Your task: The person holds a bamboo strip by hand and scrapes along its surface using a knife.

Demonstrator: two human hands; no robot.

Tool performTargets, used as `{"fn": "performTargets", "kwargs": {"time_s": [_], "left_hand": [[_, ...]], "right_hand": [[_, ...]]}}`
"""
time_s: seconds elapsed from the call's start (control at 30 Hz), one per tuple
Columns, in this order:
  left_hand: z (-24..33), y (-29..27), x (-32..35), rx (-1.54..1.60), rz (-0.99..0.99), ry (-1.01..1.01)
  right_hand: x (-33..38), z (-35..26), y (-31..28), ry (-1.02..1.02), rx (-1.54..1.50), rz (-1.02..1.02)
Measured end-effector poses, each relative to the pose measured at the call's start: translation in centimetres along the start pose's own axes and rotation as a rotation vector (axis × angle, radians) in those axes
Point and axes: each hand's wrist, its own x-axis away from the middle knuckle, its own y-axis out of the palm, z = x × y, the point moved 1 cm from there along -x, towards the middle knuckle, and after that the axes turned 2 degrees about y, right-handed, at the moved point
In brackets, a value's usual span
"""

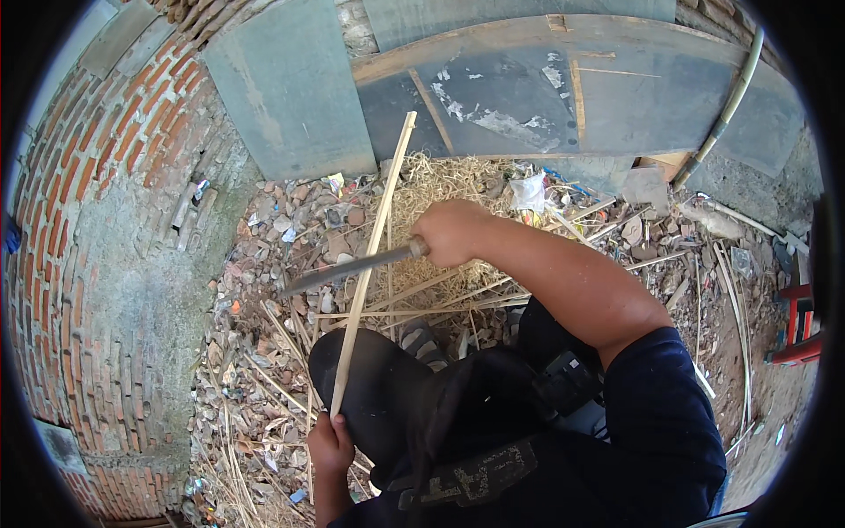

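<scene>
My left hand (332,444) is closed around the lower end of a long, pale bamboo strip (350,339). The strip slants up and away over my dark-clothed knee (387,370), its far end standing above the ground. In my right hand (453,233) is the handle of a machete (321,277), fingers wrapped round it. Its long grey blade points left and crosses the strip around mid-length. Which edge of the blade faces the strip I cannot tell. Under and beyond my right hand lies a heap of curly, straw-coloured shavings (440,180).
Stones and litter (255,308) cover the ground, with loose bamboo strips (440,310) scattered across it. A brick wall (88,264) rises on the left. Grey panels (634,101) stand at the back, with a pole (726,106) leaning there. A red object (795,326) is at the right.
</scene>
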Motion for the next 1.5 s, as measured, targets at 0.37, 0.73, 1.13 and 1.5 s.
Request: {"fn": "performTargets", "kwargs": {"time_s": [0.37, 0.73, 1.13, 1.5], "left_hand": [[0.4, 0.0, -0.1, -0.007, 0.012, -0.013], [0.6, -0.3, -0.4, -0.039, 0.009, 0.020], [0.9, -0.3, -0.4, -0.050, 0.016, -0.028], [0.8, -0.9, -0.8, -0.137, 0.021, -0.004]], "right_hand": [[-2.1, 3.4, 1.0, 0.096, -0.052, 0.011], [-1.4, 1.5, -0.4, 0.068, 0.019, -0.073], [-0.6, 1.4, 0.0, 0.064, -0.102, -0.033], [-2.7, 6.9, 0.9, 0.183, -0.058, 0.103]]}}
